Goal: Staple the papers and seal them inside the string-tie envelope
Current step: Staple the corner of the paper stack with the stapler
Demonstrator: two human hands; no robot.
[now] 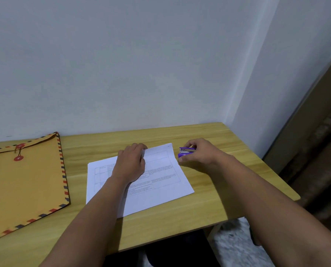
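White printed papers [159, 178] lie in a stack in the middle of the wooden table [209, 205]. My left hand [131, 161] rests on the stack and pinches its far edge, which curls up under the fingers. My right hand [198, 153] grips a small purple stapler [186, 152] just off the stack's far right corner, its metal mouth facing the papers. The brown string-tie envelope [24, 185], with two red buttons and a striped border, lies flat at the table's left, flap shut.
A pale wall runs right behind the table. The table's right edge drops to a speckled floor, with a dark door frame [315, 132] beyond it. Bare wood lies between the envelope and the papers.
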